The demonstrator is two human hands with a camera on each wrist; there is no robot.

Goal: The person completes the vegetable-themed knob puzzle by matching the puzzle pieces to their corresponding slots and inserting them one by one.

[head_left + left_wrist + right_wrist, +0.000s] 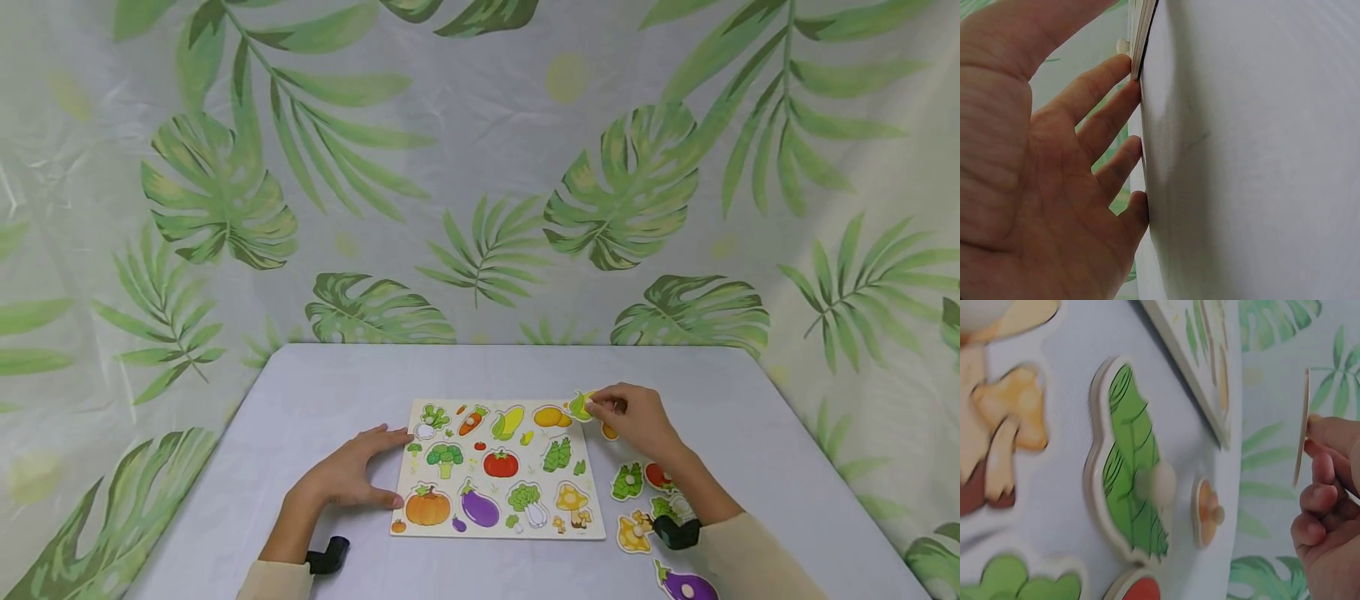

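A white vegetable puzzle board (487, 537) lies on the table. My left hand (347, 473) has its thumb and fingers spread at the board's left edge; in the left wrist view its fingertips (1124, 62) reach the board's side. Over the board's upper right corner, my right hand (637, 421) pinches a yellow-green corn puzzle piece (579, 406). The right wrist view shows this thin piece (1303, 425) edge-on, raised above the table. Beneath that hand an orange piece (609, 432) is partly hidden. A carrot piece (472, 422) with a knob sits in the board's top row.
Right of the board lie knobbed pieces: a green leafy one (627, 482), a tomato (658, 476), a cabbage (663, 507), a mushroom (633, 536) and an eggplant (686, 586). The tomato and cabbage are partly behind the right forearm. A leaf-patterned curtain (480, 167) hangs behind the table.
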